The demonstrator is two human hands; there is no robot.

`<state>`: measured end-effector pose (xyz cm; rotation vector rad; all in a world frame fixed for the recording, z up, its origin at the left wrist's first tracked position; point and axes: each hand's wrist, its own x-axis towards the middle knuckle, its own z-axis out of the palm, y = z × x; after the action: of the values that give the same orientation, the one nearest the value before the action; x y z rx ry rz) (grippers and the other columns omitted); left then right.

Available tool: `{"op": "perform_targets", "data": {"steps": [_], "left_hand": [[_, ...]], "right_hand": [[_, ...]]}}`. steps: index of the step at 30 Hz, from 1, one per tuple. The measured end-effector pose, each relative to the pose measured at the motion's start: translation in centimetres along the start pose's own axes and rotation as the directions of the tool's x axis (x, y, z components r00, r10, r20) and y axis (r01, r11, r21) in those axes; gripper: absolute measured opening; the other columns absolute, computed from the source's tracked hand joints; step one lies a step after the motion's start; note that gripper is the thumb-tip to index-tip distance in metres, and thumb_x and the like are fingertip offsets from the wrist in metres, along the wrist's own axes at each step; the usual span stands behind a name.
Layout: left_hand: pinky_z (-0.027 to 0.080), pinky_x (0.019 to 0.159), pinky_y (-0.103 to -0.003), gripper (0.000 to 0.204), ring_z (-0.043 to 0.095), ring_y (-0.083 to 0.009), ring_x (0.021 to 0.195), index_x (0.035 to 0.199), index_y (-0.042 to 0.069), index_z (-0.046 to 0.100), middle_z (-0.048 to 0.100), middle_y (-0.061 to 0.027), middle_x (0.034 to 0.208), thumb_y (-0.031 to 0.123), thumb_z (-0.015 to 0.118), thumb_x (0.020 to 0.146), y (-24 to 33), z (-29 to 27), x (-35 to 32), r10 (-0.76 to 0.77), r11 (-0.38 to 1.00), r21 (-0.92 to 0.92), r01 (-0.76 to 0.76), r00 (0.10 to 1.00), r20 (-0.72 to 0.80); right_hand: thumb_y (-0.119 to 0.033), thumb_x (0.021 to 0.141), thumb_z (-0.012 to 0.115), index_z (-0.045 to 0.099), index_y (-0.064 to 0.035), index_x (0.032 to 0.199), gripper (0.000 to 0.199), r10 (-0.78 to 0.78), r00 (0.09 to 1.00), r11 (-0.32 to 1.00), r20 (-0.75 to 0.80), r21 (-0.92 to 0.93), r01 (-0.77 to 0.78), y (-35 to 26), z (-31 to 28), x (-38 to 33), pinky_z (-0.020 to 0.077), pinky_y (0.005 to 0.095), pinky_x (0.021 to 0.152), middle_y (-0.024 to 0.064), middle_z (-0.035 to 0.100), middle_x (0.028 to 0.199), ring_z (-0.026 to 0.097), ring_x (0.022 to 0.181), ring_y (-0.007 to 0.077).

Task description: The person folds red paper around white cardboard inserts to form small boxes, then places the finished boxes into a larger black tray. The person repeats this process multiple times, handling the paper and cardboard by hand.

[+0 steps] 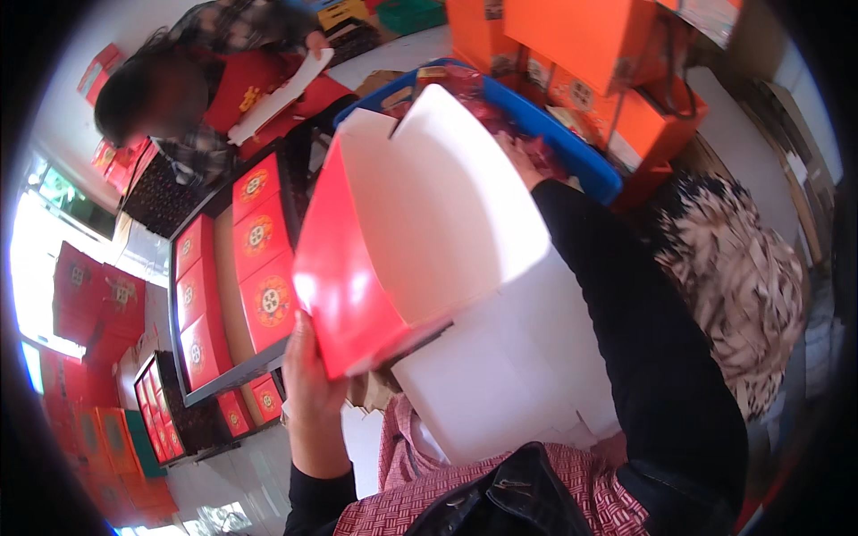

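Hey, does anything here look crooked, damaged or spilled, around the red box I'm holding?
Nothing looks damaged or spilled. The red box is tilted and only part-folded, white inside showing, with the left hand at its lower corner and the right hand at its far edge. The finished boxes lie in neat rows on their tray.

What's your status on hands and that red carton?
Left hand grips the carton at its lower red edge. Right hand at far edge, mostly hidden, grip unclear. Carton half-folded, white inside up. Blue bin close behind.
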<state>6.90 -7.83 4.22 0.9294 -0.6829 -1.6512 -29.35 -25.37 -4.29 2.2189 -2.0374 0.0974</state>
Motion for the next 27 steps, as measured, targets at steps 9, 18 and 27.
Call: {"op": "perform_targets", "data": {"steps": [9, 18, 27], "left_hand": [[0.049, 0.094, -0.033, 0.036, 0.057, -0.0183, 0.112, 0.135, 0.004, 0.04, 0.054, -0.0089, 0.126, 0.025, 0.033, 0.105, -1.7, 1.2, -0.2, 0.079, 0.992, -0.098, -0.074, 0.996, 0.044], [0.056, 0.055, -0.035, 0.037, 0.066, -0.0198, 0.081, 0.128, 0.009, 0.042, 0.06, -0.0096, 0.107, 0.035, 0.032, 0.104, -6.1, 2.0, -1.1, 0.279, 0.96, -0.022, -0.281, 0.959, -0.048], [0.048, 0.088, -0.03, 0.039, 0.056, -0.0168, 0.106, 0.131, 0.005, 0.039, 0.054, -0.0086, 0.118, 0.033, 0.035, 0.104, -8.3, 3.7, -6.2, 0.28, 0.952, -0.139, -0.274, 0.96, 0.02]], "right_hand": [[-0.017, 0.084, 0.063, 0.054, -0.0056, 0.118, 0.036, 0.361, 0.918, 0.451, -0.162, 0.892, -0.02, 5.6, -5.1, 0.6, 0.0547, 0.0375, 0.073, 0.0125, 0.066, 0.104, 0.067, 0.086, 0.0266], [-0.021, 0.087, 0.061, 0.055, 0.0026, 0.109, 0.032, -0.041, 0.979, 0.638, -0.201, 0.748, 0.181, -4.8, -31.2, -15.5, 0.05, 0.0291, 0.068, 0.0133, 0.065, 0.092, 0.064, 0.083, 0.0184], [-0.022, 0.088, 0.069, 0.036, 0.0018, 0.135, 0.062, 0.447, 0.666, 0.423, -0.598, 0.797, 0.432, -9.5, -26.2, -24.3, 0.0519, 0.0327, 0.08, 0.0164, 0.053, 0.118, 0.059, 0.098, 0.0192]]}}
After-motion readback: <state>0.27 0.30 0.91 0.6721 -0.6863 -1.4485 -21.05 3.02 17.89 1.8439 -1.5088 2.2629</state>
